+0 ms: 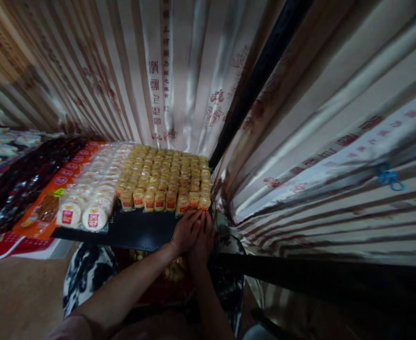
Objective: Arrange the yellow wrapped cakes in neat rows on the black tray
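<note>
My left hand (186, 232) and my right hand (203, 238) are side by side, touching, at the front right corner of a black tabletop (137, 231). Their fingers are bent and pressed together, with the tips at the lower edge of a small yellow wrapped packet (203, 203) with a red and orange label. Whatever lies between the fingers is hidden. Behind and to the left, similar yellow packets (158, 174) stand in tight rows. Next to them, round white wrapped cakes (94, 218) with red labels lie in two overlapping rows.
Left of the cakes lie an orange package (41, 212) and dark glossy packs (27, 184). A pale pleated curtain (182, 71) hangs behind, crossed by a black pole (253, 80). Below the table are a black-and-white patterned cloth (87, 274) and a dark red bag (161, 288).
</note>
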A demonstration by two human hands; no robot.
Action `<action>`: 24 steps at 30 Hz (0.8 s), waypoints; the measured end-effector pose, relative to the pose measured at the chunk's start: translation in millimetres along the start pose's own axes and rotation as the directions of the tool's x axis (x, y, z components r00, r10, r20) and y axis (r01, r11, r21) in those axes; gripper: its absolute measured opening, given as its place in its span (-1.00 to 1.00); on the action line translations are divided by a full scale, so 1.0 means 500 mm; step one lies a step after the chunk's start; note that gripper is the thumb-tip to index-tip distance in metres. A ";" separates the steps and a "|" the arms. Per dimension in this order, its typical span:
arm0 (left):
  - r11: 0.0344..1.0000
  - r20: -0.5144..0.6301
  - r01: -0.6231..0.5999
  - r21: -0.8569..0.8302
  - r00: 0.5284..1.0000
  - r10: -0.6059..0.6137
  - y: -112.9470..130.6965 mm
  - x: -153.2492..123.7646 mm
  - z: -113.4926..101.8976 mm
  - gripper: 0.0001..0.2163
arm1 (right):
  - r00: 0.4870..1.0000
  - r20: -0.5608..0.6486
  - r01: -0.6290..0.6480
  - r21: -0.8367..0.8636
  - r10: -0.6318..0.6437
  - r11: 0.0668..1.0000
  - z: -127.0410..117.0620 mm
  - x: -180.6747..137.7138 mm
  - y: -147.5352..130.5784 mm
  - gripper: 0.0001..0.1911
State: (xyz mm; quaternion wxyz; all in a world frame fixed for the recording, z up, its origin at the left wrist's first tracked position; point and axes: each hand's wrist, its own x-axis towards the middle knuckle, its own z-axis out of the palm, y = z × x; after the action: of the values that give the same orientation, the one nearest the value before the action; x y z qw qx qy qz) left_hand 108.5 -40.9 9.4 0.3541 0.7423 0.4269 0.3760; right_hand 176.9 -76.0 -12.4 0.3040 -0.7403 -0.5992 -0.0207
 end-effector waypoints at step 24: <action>0.997 -0.022 -0.030 0.078 0.999 0.032 0.028 -0.043 -0.023 -0.70 | 0.992 -0.121 -0.013 0.146 0.031 0.989 0.009 -0.018 0.013 -0.57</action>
State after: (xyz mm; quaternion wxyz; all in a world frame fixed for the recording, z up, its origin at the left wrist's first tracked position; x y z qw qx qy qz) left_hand 95.9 -63.4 21.1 0.3142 0.7577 0.4336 0.3730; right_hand 178.8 -82.2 -22.5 0.3936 -0.7201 -0.5711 -0.0193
